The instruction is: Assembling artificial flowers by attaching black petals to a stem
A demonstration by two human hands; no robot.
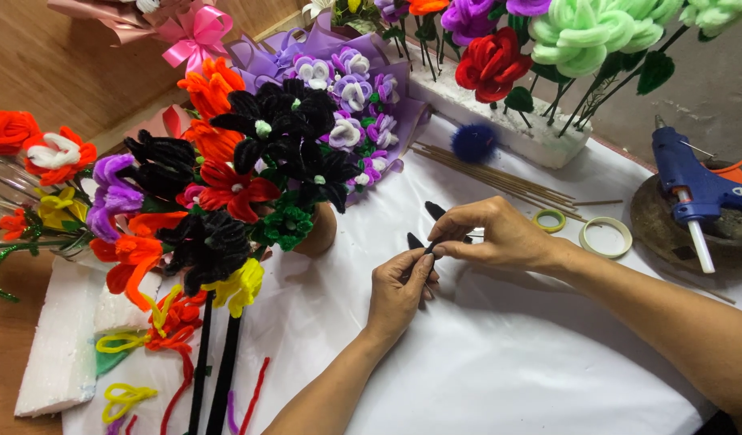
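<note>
Crowding the white table cover [500,354] on the left, the bouquet of pipe-cleaner flowers [226,185] stands near enough that a stray elbow could likely tip it. The right hand [500,234] and left hand [399,290] meet mid-table, both pinching a black pipe-cleaner piece [426,242]; its looped petals could spring loose if either pinch slackens

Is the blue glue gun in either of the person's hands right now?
No, the blue glue gun rests on a round stand at the right, while both hands pinch a black pipe cleaner.
</note>
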